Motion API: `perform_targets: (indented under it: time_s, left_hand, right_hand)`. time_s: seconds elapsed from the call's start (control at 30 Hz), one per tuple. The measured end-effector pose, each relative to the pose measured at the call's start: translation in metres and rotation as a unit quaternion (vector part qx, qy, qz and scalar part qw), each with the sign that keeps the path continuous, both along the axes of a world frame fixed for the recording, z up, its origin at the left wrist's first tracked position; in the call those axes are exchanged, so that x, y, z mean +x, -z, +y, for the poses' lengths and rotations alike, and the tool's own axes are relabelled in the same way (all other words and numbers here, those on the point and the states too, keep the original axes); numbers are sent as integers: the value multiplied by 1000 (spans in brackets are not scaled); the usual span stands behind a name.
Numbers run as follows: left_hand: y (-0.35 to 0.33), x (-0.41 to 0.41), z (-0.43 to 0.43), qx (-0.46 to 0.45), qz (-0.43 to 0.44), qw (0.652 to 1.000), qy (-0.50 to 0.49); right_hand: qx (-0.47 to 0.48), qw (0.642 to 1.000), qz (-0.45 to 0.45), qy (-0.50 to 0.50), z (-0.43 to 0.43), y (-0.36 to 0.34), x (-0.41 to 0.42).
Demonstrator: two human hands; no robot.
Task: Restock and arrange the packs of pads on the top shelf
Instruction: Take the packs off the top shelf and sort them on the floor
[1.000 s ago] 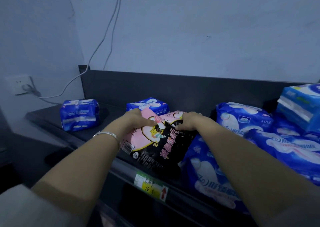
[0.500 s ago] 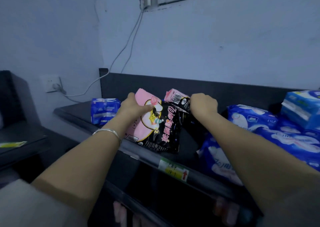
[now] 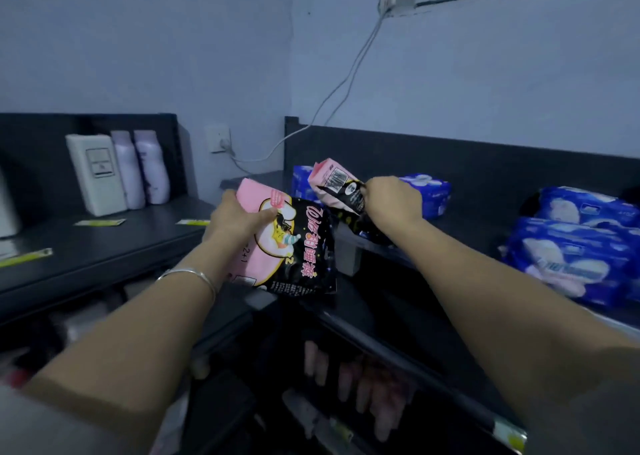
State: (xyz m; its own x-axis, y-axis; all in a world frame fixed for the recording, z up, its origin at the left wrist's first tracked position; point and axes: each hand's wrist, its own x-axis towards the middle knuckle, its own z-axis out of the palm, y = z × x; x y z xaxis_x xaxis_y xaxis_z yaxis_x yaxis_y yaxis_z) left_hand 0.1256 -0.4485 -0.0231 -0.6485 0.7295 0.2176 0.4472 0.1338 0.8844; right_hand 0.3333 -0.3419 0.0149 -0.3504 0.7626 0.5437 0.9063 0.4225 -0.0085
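Head view, looking down along both forearms.

At centre, gripped in the left grip (image 3: 235,219): a pink-and-black pack (image 3: 287,243), thumb laid across its front, fingers hidden behind it. Held upright at the left front corner of the top shelf (image 3: 467,232); resting on it or not, cannot tell. On the left wrist, a silver bangle (image 3: 188,276).

At 2 o'clock of that pack, clamped in the right grip (image 3: 393,200): a second pink-and-black pack (image 3: 337,187), fingers curled tight round its dark end, barcode end tilted up toward 10 o'clock. Touching the first pack or just clear of it: cannot tell.

Directly behind the right grip, lying on the top shelf: a blue pack (image 3: 433,191). Half hidden behind the second pack, another blue pack (image 3: 299,180). Out at 3 o'clock, heaped on the same shelf and well apart from both grips: a pile of blue packs (image 3: 571,260).

At 9 o'clock, on a side shelf (image 3: 104,257): a white box (image 3: 95,174) and two lilac bottles (image 3: 145,168), upright, side by side. At 11 o'clock of the left grip, a wall socket (image 3: 217,138), with a cable (image 3: 346,83) running up toward 1 o'clock.

At 6 o'clock, under the top shelf: blurred pink goods (image 3: 363,378).
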Motion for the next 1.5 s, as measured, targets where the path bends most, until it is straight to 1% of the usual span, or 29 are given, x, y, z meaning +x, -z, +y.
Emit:
perform_targets:
  time_s: [0.13,0.23,0.37,0.6,0.67,0.73,0.87,1.0,1.17,1.23,1.3,1.37,1.43,1.5]
  left_hand:
    - [46,-28,-38,-44,-27,999,-14]
    - [82,-43,-51,-96,-24,995,-30]
    - [143,-48,-63,-163,-20,986,-28]
    - [288,-28,-86,-276,-95,955,-48]
    - [332,-16,-93,-306,-97,946,-51]
    - [379,0,-100,-338,-116,933,-46]
    - [475,30,-121,-362,-157,918,-43]
    - [577,56,-156,-363,-190,912,-27]
    - [697,82,-199,-435,-199,878,-26]
    - [745,87,-213,-453,-199,869,-22]
    - [790,89,-223,-464,-192,865,-22]
    - [830,89,-227,-465,-178,867,-20]
    - [867,90,-230,-464,-158,872,-15]
    - [903,92,-234,-466,-128,875,-22]
  right_hand:
    - [-74,997,-30,-17,-31,49,-35]
    - [-119,991,-48,-21,-44,91,-50]
    - [-171,981,-82,-27,-54,157,-55]
    - [-294,944,-146,-45,-66,311,-40]
    - [-319,934,-154,-43,-71,358,-32]
    - [-335,923,-181,-43,-75,409,-22]
    - [-370,904,-203,-59,-84,502,3]
    - [-373,887,-263,-69,-103,589,21]
    - [-419,863,-270,-85,-138,713,41]
    - [-423,858,-278,-88,-153,758,48]
    - [-399,870,-278,-81,-168,801,51]
    - [-336,899,-267,-84,-186,841,52]
    - [-287,919,-249,-107,-203,880,54]
    - [-277,914,-265,-132,-222,920,59]
